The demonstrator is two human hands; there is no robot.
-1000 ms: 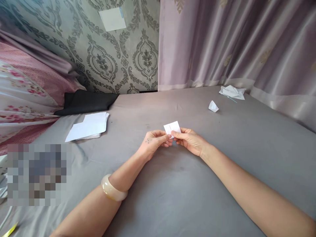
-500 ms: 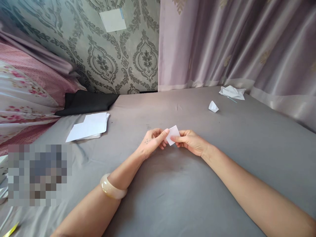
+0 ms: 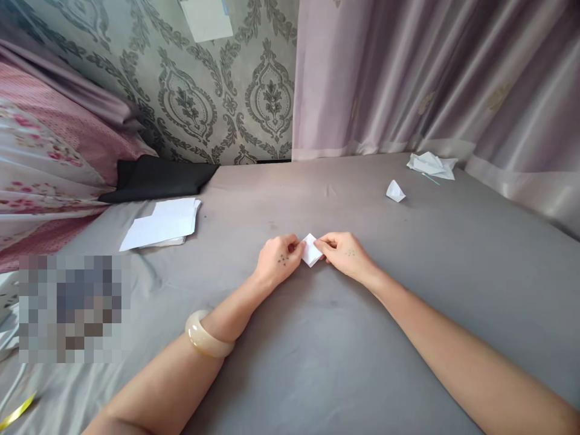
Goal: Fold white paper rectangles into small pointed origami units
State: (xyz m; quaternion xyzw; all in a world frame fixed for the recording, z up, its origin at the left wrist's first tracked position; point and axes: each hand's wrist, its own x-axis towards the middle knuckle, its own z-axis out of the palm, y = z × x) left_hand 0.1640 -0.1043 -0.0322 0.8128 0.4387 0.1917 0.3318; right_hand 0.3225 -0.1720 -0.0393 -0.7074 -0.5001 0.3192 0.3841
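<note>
Nearest us, a yellow strip point(image 3: 17, 412) lies in the lower left corner of the frame on a grey, lightly wrinkled cloth surface point(image 3: 317, 362), close to a white cable point(image 3: 13, 386) and a pixelated patch. Above the surface's middle, at the centre of the frame, we see the folded white paper point(image 3: 310, 251) pinched between thumb and fingers of both hands: the left hand point(image 3: 277, 261), a pale bangle point(image 3: 209, 336) on its forearm, grips the left corner, and the right hand point(image 3: 348, 257) the right corner. Farther off, at mid-left, lie stacked white sheets point(image 3: 163, 223), with black cloth point(image 3: 163, 178) behind them; at mid-right rest a small folded paper piece point(image 3: 396, 191) and a pile of papers point(image 3: 432, 164) with a thin stick point(image 3: 430, 179). Floral fabric point(image 3: 36, 151) hangs at the left, a mauve curtain point(image 3: 385, 72) at upper right, and damask wallpaper point(image 3: 226, 90) fills the upper middle, bearing a blank-looking card point(image 3: 206, 21). We find any print on it too small to read. Compared with half a second ago, both hands have turned their backs upward, the paper has become a diamond, and the card is now cut by the top edge.
</note>
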